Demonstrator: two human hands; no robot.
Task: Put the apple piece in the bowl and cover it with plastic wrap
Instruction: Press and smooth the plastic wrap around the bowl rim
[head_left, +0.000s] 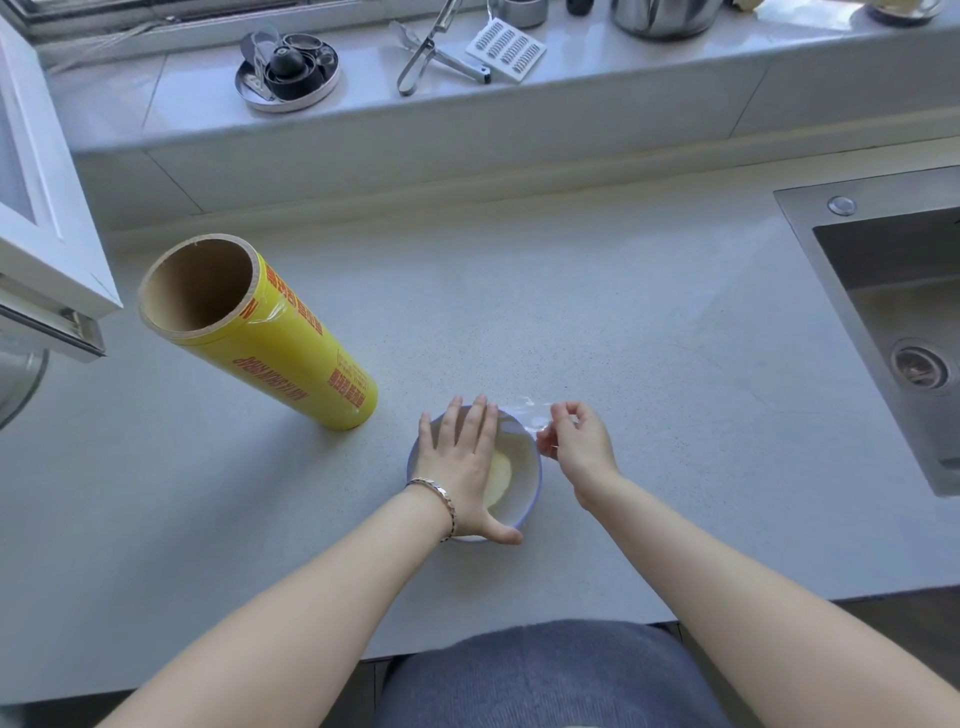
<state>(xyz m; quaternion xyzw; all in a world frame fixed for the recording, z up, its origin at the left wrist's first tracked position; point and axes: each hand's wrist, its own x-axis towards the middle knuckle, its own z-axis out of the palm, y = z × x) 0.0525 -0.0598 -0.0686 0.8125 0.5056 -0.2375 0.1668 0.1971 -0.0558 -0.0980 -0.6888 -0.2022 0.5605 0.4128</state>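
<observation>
Left hand (460, 467) lies flat, fingers spread, on the bowl (524, 467); right hand (574, 441) pinches the plastic wrap (524, 410) beside its rim. Pull taut, then press it down the bowl's side.

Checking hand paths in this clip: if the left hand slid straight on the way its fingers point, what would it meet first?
The left hand lies flat over the bowl, fingers pointing away from the person. Past the far rim, the way looks free across bare counter to the back wall, as far as this view shows.
</observation>
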